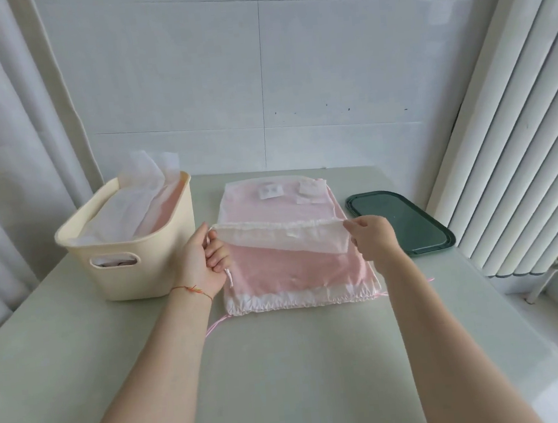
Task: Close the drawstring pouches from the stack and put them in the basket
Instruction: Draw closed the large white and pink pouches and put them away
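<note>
Step in hand: the top pouch is lifted off the stack by its drawstring hem, mouth not yet cinched.
Left hand [206,253]: fingers curled, pinching the left end of the hem and its white cord.
Right hand [371,236]: pinching the hem's right end, hands held well apart with the fabric stretched between them.
White mesh pouch [284,240]: sheer, hanging from both hands above the stack's middle.
Stack of pouches [294,271]: pink and white, at the middle of the table [288,382], gathered hems toward the near edge, pink cords trailing out at both near corners.
Basket [131,258]: cream plastic, at the table's left edge, just beside the left hand, closed pouches already inside.
Doing it well: probably pull the cords outward evenly so the hem gathers without snagging the mesh.
Green tray [402,222]: flat, at the right edge, near the right hand.
Open room: the wide near half of the table is bare; the path leftward to the basket is short and unobstructed.
</note>
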